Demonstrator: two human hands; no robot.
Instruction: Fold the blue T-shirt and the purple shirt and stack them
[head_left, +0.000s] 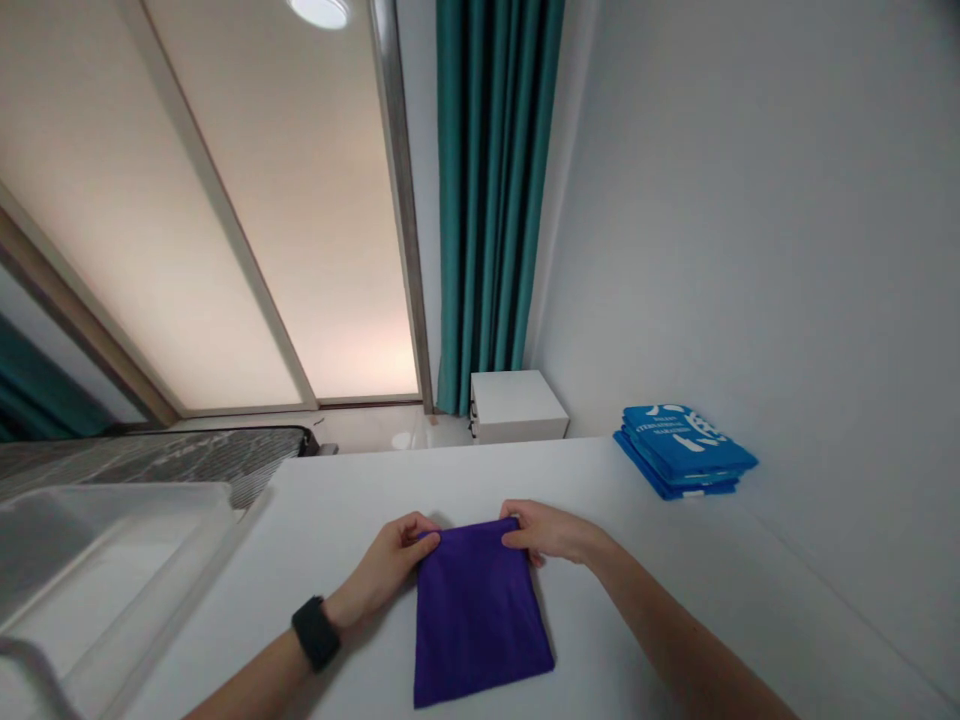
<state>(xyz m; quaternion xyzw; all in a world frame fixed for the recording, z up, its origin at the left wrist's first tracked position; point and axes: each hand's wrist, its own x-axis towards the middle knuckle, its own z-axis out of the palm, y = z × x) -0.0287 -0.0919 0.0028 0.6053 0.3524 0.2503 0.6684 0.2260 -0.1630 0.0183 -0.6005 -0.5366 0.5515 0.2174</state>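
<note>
A flat purple cloth (480, 615), roughly rectangular, lies on the white table (337, 500) in front of me. My left hand (394, 555) pinches its upper left corner between thumb and fingers. At the upper right corner, my right hand (551, 530) grips the cloth the same way, its thumb on top. The cloth's lower edge rests on the table, slightly slanted. Whether it is one layer or folded, I cannot tell. A black watch (316, 633) sits on my left wrist.
A stack of folded blue cloths (682, 450) with white print sits at the table's back right, by the wall. To the left stands a clear plastic bin (150, 550), near a grey mattress-like surface (255, 450). Beyond the table are a white cabinet (517, 400) and green curtain (495, 200).
</note>
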